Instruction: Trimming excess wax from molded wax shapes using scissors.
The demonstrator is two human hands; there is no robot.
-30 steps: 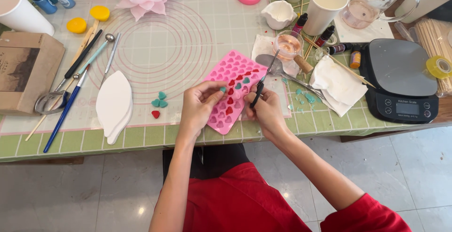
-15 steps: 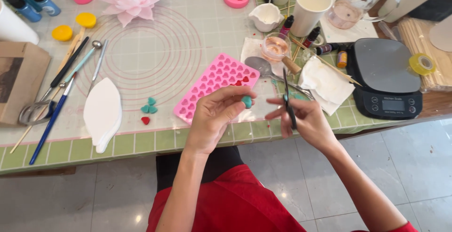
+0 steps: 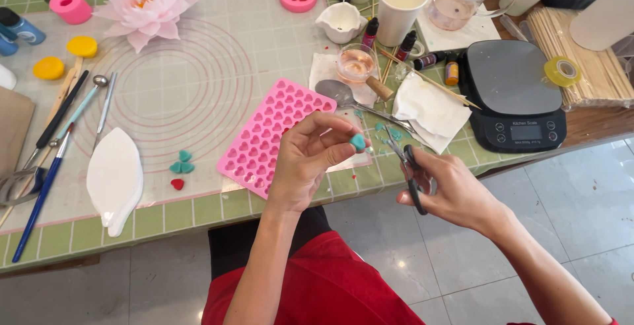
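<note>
My left hand [image 3: 310, 157] pinches a small teal heart-shaped piece [image 3: 358, 142] between thumb and fingertips, above the table's front edge. My right hand [image 3: 449, 190] grips small black-handled scissors [image 3: 404, 164], blades pointing up toward the teal piece and a short gap away from it. Just behind my left hand lies a pink heart-cavity silicone mould [image 3: 267, 133] on the mat. Three teal hearts [image 3: 181, 162] and one red heart [image 3: 177, 184] rest on the mat to the left.
A white leaf-shaped mould [image 3: 113, 178], brushes and tools [image 3: 56, 133] lie at left. A pink flower [image 3: 144, 5], paper cups [image 3: 403, 5], a spoon [image 3: 343, 94], tissue [image 3: 429, 108], small bottles and a black kitchen scale [image 3: 514, 94] sit behind and right.
Both hands have lifted off the pink mould toward me. My left hand now holds a teal heart taken up from the mould, and the scissors have turned upright beside it.
</note>
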